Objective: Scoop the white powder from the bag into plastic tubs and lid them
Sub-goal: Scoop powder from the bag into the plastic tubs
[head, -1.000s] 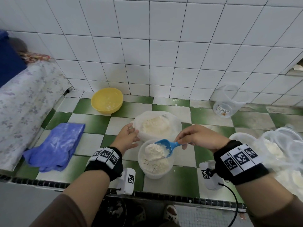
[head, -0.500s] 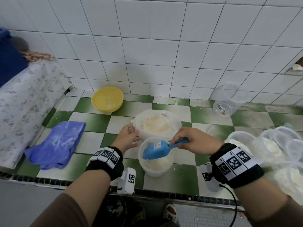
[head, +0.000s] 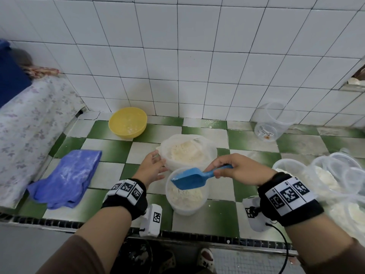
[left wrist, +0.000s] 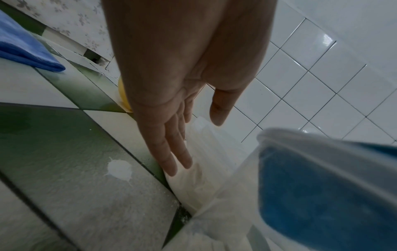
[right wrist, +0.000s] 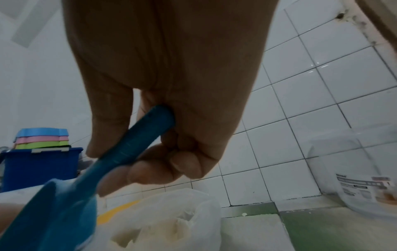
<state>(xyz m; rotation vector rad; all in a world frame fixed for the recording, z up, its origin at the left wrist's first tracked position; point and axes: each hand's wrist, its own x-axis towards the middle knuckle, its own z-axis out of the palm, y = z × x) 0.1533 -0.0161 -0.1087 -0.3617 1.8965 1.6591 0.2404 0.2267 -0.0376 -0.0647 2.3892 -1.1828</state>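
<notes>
The right hand [head: 240, 170] has its grip pinched on the scoop [head: 190, 178], tipped face-down over the part-filled tub [head: 186, 202] on the counter [head: 110, 153]. The left hand [head: 152, 168], fingers slack, rests against the bag [head: 187, 151] behind. Filling seems underway; next, dip into the bag again.

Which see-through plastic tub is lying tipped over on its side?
The clear labelled plastic tub by the white tiled wall, far right. It leans with its mouth against the wall and holds no powder, while the round plastic tub under the blue scoop stands upright, part-filled.
</notes>
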